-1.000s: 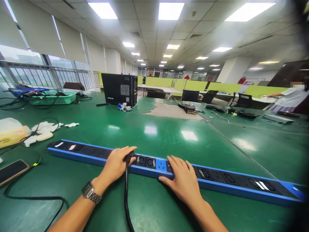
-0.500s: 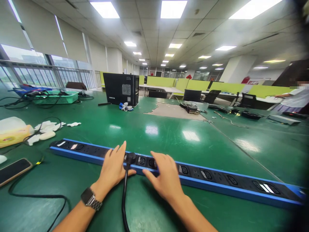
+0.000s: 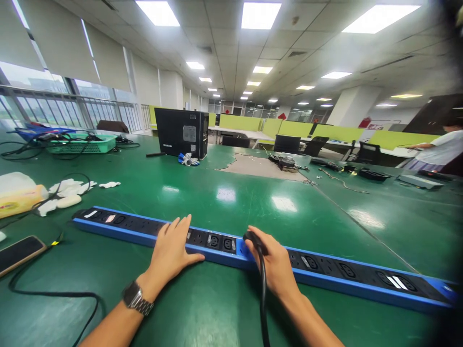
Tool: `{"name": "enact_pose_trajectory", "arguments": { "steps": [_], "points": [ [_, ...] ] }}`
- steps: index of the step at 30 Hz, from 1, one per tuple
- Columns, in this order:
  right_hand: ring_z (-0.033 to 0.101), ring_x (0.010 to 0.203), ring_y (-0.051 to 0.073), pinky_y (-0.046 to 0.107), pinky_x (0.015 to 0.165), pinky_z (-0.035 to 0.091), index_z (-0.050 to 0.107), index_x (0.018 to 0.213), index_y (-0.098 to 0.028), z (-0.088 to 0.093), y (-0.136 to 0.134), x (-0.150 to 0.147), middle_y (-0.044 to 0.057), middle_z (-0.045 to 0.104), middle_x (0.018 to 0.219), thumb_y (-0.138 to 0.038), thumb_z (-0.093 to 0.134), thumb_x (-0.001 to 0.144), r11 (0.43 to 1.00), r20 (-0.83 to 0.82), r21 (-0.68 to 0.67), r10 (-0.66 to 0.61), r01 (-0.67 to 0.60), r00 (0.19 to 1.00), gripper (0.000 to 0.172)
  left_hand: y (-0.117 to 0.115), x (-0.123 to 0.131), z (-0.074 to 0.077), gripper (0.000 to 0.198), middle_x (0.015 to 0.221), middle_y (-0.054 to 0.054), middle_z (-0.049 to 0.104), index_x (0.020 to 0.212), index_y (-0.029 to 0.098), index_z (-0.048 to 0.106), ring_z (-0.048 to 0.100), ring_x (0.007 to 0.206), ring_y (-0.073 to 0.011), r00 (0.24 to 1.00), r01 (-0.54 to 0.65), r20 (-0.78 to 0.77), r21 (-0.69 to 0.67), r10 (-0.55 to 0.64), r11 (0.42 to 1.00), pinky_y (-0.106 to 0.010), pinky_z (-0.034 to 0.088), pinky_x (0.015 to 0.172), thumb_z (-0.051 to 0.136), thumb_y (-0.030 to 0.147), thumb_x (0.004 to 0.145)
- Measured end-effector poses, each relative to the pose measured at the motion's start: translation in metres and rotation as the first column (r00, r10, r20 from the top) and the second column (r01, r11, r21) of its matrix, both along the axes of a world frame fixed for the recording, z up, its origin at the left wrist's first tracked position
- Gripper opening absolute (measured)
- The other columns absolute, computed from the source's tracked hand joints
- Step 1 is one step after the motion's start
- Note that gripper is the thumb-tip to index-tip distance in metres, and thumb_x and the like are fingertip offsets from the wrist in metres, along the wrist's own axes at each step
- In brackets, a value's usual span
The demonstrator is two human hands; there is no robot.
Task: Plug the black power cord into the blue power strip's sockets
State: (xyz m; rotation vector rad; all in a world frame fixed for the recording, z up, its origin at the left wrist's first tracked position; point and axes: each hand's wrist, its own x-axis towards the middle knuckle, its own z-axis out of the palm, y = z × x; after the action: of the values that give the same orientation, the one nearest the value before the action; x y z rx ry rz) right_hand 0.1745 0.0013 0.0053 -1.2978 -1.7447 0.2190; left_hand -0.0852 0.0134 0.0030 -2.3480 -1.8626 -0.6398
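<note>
A long blue-and-black power strip [image 3: 213,241] lies across the green table, its black face of sockets upward. My left hand [image 3: 172,246], with a watch on the wrist, is closed across the strip left of its middle: the fingers reach over the far edge and the thumb lies along the front side. In my right hand [image 3: 273,258] the fingers close around a black plug [image 3: 249,236], over the blue section of the strip. Its thick black cord [image 3: 264,299] hangs toward me. Whether the plug touches the strip cannot be seen.
A phone [image 3: 20,254], a thin cable [image 3: 54,291] and a tissue pack [image 3: 20,195] lie at left. Farther back are a green basket of cables [image 3: 81,144], a black computer case [image 3: 181,132] and gloves [image 3: 188,159]. Another person [image 3: 439,149] stands far right.
The plug that sat in a socket beside my left hand is now in my right hand, carried to the right with its cord. My left hand has stayed on the strip.
</note>
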Motion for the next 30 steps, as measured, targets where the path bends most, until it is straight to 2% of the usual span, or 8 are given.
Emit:
{"name": "enact_pose_trajectory", "arguments": {
  "steps": [3, 9, 15, 23, 26, 30],
  "points": [
    [0.066, 0.094, 0.022, 0.036, 0.086, 0.052, 0.064, 0.115, -0.021, -0.007, -0.002, 0.01, 0.01, 0.07, 0.106, -0.044, 0.053, 0.087, 0.998, 0.021, -0.054, 0.012, -0.01, 1.0, 0.038, 0.0, -0.001, -0.001, 0.094, 0.141, -0.017, 0.048, 0.141, 0.017, 0.035, 0.039, 0.132, -0.0374, 1.0, 0.005, 0.009, 0.012, -0.005, 1.0, -0.053, 0.03, 0.107, 0.072, 0.058, 0.064],
    [0.065, 0.098, 0.021, 0.034, 0.088, 0.051, 0.064, 0.114, -0.022, -0.007, -0.001, 0.006, 0.008, 0.07, 0.108, -0.045, 0.052, 0.088, 0.997, 0.047, -0.069, 0.03, -0.026, 0.998, 0.037, 0.0, -0.001, -0.001, 0.096, 0.142, -0.016, 0.048, 0.14, 0.016, 0.036, 0.038, 0.133, -0.0366, 1.0, -0.004, 0.003, -0.015, 0.004, 1.0, -0.052, 0.029, 0.108, 0.075, 0.056, 0.062],
    [0.065, 0.099, 0.021, 0.035, 0.087, 0.05, 0.062, 0.117, -0.022, -0.011, 0.0, 0.007, 0.007, 0.07, 0.108, -0.047, 0.048, 0.09, 0.992, 0.076, -0.125, -0.024, 0.034, 0.997, 0.039, 0.0, 0.0, -0.001, 0.095, 0.141, -0.017, 0.049, 0.14, 0.016, 0.037, 0.039, 0.133, -0.0368, 1.0, -0.004, 0.009, -0.003, 0.004, 1.0, -0.053, 0.029, 0.108, 0.074, 0.057, 0.063],
    [0.064, 0.09, 0.019, 0.03, 0.08, 0.051, 0.063, 0.112, -0.022, 0.0, -0.007, 0.002, 0.007, 0.07, 0.1, -0.04, 0.051, 0.09, 1.0, 0.197, 0.014, -0.004, 0.001, 0.98, 0.032, 0.001, -0.002, -0.003, 0.093, 0.14, -0.016, 0.05, 0.14, 0.019, 0.037, 0.041, 0.132, -0.037, 1.0, 0.011, 0.004, 0.028, -0.011, 1.0, -0.053, 0.031, 0.106, 0.072, 0.059, 0.064],
    [0.064, 0.084, 0.018, 0.028, 0.074, 0.051, 0.064, 0.112, -0.024, 0.003, -0.01, 0.004, 0.005, 0.07, 0.094, -0.039, 0.05, 0.09, 1.0, 0.241, -0.002, -0.005, 0.005, 0.97, 0.03, 0.001, -0.002, -0.003, 0.093, 0.14, -0.016, 0.05, 0.14, 0.018, 0.037, 0.04, 0.132, -0.0368, 1.0, 0.012, 0.003, 0.027, -0.012, 1.0, -0.053, 0.03, 0.107, 0.072, 0.059, 0.064],
    [0.063, 0.075, 0.017, 0.028, 0.067, 0.049, 0.065, 0.111, -0.024, 0.005, -0.014, 0.005, 0.005, 0.068, 0.085, -0.044, 0.047, 0.09, 0.996, 0.284, -0.014, -0.081, 0.088, 0.955, 0.033, 0.001, -0.002, -0.004, 0.092, 0.14, -0.016, 0.05, 0.14, 0.018, 0.038, 0.04, 0.132, -0.0374, 1.0, 0.02, 0.022, 0.031, -0.021, 0.999, -0.055, 0.03, 0.107, 0.071, 0.059, 0.065]
  ]
}}
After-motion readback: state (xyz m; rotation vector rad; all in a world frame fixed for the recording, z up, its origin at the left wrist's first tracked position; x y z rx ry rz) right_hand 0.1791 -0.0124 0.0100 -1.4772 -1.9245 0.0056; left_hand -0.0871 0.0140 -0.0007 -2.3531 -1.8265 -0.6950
